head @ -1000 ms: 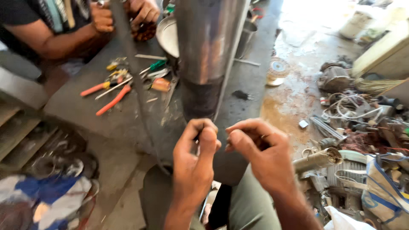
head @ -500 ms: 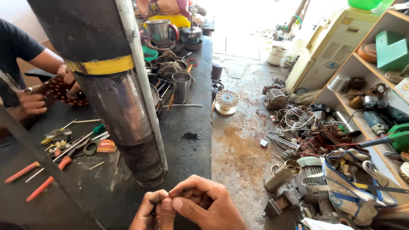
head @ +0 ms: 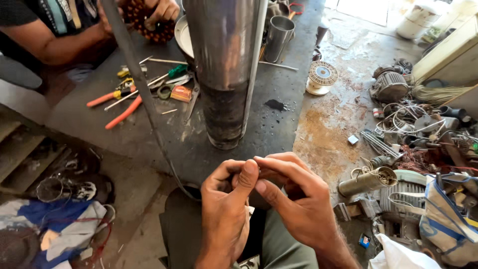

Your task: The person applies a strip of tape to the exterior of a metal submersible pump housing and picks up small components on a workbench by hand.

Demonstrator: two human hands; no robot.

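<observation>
My left hand and my right hand meet above my lap at the bottom of the view. Their fingertips are pinched together on something small, and the fingers hide what it is. Just beyond them a tall steel cylinder with a dark lower end stands upright on the dark workbench. A thin steel tube runs down its right side.
Another person's hands hold a round brown part at the top left. Orange-handled pliers and a green-handled screwdriver lie on the bench. A white wire spool, motor parts and tangled wire cover the floor on the right.
A second ago my fingertips were slightly apart; now both hands are pressed together. My head swung up and back down, so the view shifted.
</observation>
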